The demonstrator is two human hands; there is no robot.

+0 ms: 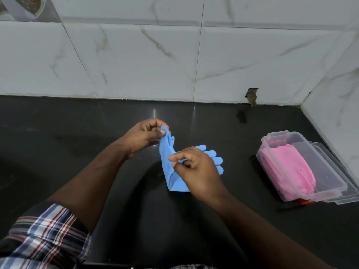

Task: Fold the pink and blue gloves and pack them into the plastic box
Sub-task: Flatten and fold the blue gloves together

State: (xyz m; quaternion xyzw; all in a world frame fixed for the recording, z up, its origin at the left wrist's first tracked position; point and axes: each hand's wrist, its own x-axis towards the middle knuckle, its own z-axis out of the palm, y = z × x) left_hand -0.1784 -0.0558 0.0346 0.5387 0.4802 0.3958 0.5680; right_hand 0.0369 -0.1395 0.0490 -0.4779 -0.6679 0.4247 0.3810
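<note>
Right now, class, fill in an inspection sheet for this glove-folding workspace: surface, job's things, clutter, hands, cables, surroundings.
Surface: dark glossy countertop, reflecting light.
Job's things: blue gloves held up between both hands; pink gloves folded inside the clear plastic box, which stands open on its lid at the right.
Clutter: a small red thing peeks from under the box; cannot tell what.
Hands: left hand pinches the gloves' upper end; right hand pinches the middle.
Cables: nothing seen.
Surroundings: marbled white wall tiles, one chipped hole near the corner.

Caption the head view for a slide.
Both hands, left hand and right hand, pinch blue gloves; pink gloves fill plastic box.
</note>
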